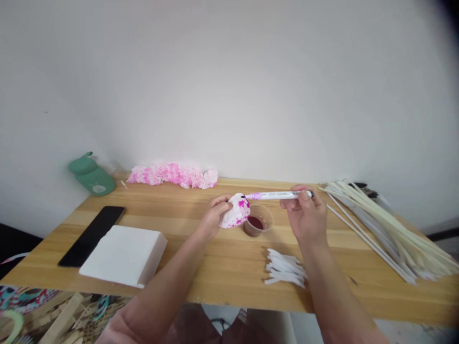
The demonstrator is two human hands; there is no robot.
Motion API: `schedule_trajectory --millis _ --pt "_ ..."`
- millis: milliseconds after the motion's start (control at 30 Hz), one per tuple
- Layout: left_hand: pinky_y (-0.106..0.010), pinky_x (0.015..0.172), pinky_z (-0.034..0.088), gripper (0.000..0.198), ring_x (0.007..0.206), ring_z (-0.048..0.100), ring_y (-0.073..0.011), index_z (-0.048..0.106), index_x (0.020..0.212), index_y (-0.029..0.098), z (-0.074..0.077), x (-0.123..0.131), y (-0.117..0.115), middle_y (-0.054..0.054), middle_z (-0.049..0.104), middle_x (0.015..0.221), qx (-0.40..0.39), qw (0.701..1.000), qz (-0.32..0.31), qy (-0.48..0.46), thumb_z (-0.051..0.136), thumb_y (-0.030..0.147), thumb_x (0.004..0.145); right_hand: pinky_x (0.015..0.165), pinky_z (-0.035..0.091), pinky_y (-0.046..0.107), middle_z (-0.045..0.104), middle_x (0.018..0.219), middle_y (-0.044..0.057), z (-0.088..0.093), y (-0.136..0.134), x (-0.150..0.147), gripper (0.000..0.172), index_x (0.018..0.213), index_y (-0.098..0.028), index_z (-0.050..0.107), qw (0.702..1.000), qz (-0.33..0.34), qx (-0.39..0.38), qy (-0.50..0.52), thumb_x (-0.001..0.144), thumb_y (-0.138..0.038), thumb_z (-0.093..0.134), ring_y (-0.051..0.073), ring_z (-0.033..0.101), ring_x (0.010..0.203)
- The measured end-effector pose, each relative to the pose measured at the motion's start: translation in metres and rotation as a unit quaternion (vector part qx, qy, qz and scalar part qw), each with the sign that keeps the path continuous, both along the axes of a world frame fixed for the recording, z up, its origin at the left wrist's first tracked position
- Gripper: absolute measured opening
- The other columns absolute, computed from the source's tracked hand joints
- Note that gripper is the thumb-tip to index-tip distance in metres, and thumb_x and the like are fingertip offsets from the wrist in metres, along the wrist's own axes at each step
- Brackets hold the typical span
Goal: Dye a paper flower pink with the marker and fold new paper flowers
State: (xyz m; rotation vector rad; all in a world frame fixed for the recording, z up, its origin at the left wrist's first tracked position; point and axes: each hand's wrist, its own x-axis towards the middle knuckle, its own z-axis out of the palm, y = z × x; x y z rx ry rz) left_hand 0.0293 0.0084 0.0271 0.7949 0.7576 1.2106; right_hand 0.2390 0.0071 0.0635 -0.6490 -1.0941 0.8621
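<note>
Pink-blotched sheet (234, 215), pinched in the left hand (215, 215), could tear if the pen (278, 195) clamped in the right hand (306, 213) presses too hard.

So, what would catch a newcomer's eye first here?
Probably the ruffled pink strip at the back of the table. Then the centre: the left hand holds a pink-spotted white sheet, the right hand points a pen at it, and a cup of dark red liquid stands nearby.

Spotted piece (234, 211) papery, matt; marker (274, 195) smooth plastic; cup (256, 222) clear plastic; tabletop (222, 272) smooth wood.
</note>
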Motion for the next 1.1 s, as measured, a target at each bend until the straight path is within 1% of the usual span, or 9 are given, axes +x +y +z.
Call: schedule_trajectory --millis 200,300,433,533,667,767,933,1100 --pt "-0.021 0.05 0.033 0.016 0.05 0.05 -0.0082 0.066 0.07 0.013 0.0 0.0 0.0 0.001 0.06 0.059 0.007 1.0 -0.009 -0.003 0.065 0.021 0.056 0.05 0.042 0.024 0.05 0.05 -0.004 0.013 -0.005 -0.004 0.017 0.079 -0.021 0.066 0.999 -0.005 0.005 -0.041 0.076 -0.037 0.072 0.009 0.048 0.047" --pt "-0.021 0.051 0.035 0.018 0.052 0.052 -0.0087 0.067 0.072 0.013 0.0 0.0 -0.001 0.001 0.061 0.061 0.004 1.0 -0.013 -0.005 0.065 0.021 0.057 0.049 0.041 0.025 0.049 0.049 -0.005 0.016 -0.005 -0.006 0.018 0.078 -0.021 0.066 0.998 -0.017 0.003 -0.053 0.075 -0.037 0.072 0.009 0.047 0.046" --pt "-0.021 0.051 0.035 0.019 0.051 0.052 -0.0087 0.066 0.072 0.013 0.001 0.001 -0.002 0.001 0.061 0.061 -0.002 1.0 -0.016 -0.009 0.066 0.021 0.055 0.048 0.04 0.024 0.05 0.051 -0.004 0.018 -0.004 -0.007 0.018 0.077 -0.02 0.066 0.998 -0.021 -0.008 -0.059 0.074 -0.037 0.073 0.009 0.047 0.046" --pt "-0.02 0.05 0.035 0.018 0.05 0.051 -0.0085 0.065 0.07 0.013 0.002 0.001 -0.002 0.001 0.06 0.059 -0.002 1.0 -0.016 -0.011 0.066 0.022 0.054 0.048 0.04 0.025 0.049 0.048 -0.005 0.02 -0.006 -0.006 0.019 0.077 -0.02 0.066 0.998 -0.024 -0.018 -0.057 0.074 -0.037 0.073 0.009 0.046 0.045" --pt "-0.021 0.049 0.034 0.017 0.049 0.05 -0.0085 0.064 0.069 0.013 0.003 0.001 -0.001 0.002 0.059 0.057 -0.004 1.0 -0.013 -0.01 0.066 0.021 0.054 0.05 0.041 0.025 0.047 0.046 -0.005 0.023 -0.01 -0.003 0.015 0.079 -0.021 0.067 0.999 -0.022 -0.001 -0.033 0.077 -0.035 0.071 0.009 0.046 0.046" --pt "-0.021 0.05 0.035 0.017 0.049 0.051 -0.0087 0.065 0.069 0.013 0.003 0.001 -0.001 0.002 0.059 0.058 -0.008 1.0 -0.009 -0.011 0.066 0.021 0.054 0.049 0.04 0.024 0.047 0.046 -0.005 0.022 -0.012 -0.002 0.013 0.079 -0.021 0.067 0.999 -0.024 0.008 -0.031 0.078 -0.034 0.07 0.009 0.046 0.046" --pt "-0.021 0.05 0.034 0.015 0.049 0.05 -0.0087 0.065 0.068 0.013 0.003 0.002 -0.001 0.001 0.059 0.058 -0.002 1.0 -0.013 -0.008 0.065 0.021 0.055 0.048 0.04 0.025 0.048 0.05 -0.005 0.018 -0.012 -0.003 0.016 0.078 -0.021 0.066 0.998 -0.036 -0.003 -0.046 0.077 -0.036 0.071 0.009 0.045 0.045" --pt "-0.022 0.05 0.033 0.015 0.049 0.048 -0.0089 0.064 0.068 0.014 0.003 0.002 -0.002 0.002 0.058 0.057 0.002 1.0 -0.019 -0.006 0.064 0.021 0.055 0.048 0.04 0.025 0.049 0.049 -0.005 0.022 -0.013 -0.005 0.015 0.077 -0.021 0.066 0.998 -0.036 -0.005 -0.056 0.076 -0.035 0.072 0.009 0.046 0.046"
